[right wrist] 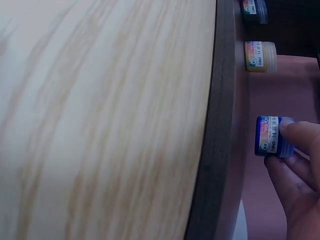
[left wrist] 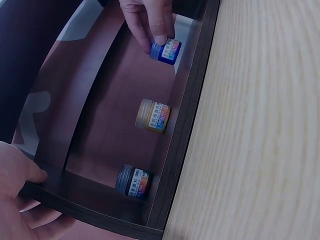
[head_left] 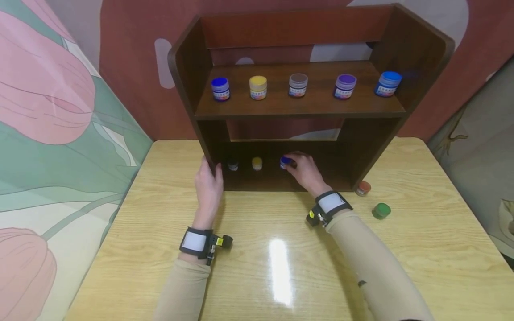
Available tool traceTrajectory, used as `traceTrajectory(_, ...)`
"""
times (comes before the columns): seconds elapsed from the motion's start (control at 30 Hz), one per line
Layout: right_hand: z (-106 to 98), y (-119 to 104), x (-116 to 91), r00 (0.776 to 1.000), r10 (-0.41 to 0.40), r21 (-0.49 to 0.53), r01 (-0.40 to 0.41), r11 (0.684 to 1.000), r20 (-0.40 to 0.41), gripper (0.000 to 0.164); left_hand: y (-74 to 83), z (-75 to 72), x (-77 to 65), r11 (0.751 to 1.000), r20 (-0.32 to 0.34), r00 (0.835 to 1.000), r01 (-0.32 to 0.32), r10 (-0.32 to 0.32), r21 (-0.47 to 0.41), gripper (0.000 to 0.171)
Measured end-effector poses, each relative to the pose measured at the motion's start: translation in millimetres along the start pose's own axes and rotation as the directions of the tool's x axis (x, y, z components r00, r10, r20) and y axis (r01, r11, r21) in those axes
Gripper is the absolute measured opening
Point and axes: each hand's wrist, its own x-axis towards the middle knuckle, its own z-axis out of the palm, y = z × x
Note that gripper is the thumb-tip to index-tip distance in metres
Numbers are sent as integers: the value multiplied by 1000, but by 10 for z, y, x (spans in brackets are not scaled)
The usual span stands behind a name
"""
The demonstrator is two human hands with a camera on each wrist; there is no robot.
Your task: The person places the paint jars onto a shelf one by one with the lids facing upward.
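In the lower compartment of a dark brown wooden shelf point(head_left: 297, 112), my right hand point(head_left: 306, 170) pinches a small blue paint jar point(right wrist: 272, 136) by its lid, thumb on one side and fingers on the other. Left of it stand a yellow paint jar point(head_left: 257, 163) and a dark paint jar point(head_left: 233, 165), in a row along the shelf's bottom board. My left hand point(head_left: 209, 185) grips the front edge of the shelf's left side panel point(left wrist: 90, 210), its thumb inside and its fingers outside.
On the upper board stand blue point(head_left: 220, 89), yellow point(head_left: 258, 88), brown point(head_left: 298, 85), purple point(head_left: 344, 86) and light blue point(head_left: 387, 84) paint jars. A red-orange jar point(head_left: 363, 188) and a green jar point(head_left: 381, 211) sit on the wooden table point(head_left: 249, 267), right of the shelf's front corner.
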Motion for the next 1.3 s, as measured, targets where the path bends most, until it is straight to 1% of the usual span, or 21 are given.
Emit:
traceTrajectory(0.27, 34, -30, 29, 1000, 18, -1, -18, 1000, 17, 35, 1, -7, 13, 1000, -13, 1000, -25, 25, 0, 30)
traceTrajectory(0.63, 77, -20, 47, 1000, 19, -35, -19, 999, 6, 34, -13, 6, -2, 1000, -4, 1000, -20, 20, -5, 30)
traceTrajectory(0.97, 108, 3, 65, 1000, 16, -20, -16, 1000, -17, 34, -34, 28, 3, 1000, -11, 1000, -14, 14, 7, 29)
traceTrajectory(1.3, 105, -11, 72, 999, 33, -26, -33, 999, -7, 34, -35, 22, 11, 1000, -12, 1000, -9, 9, -3, 30)
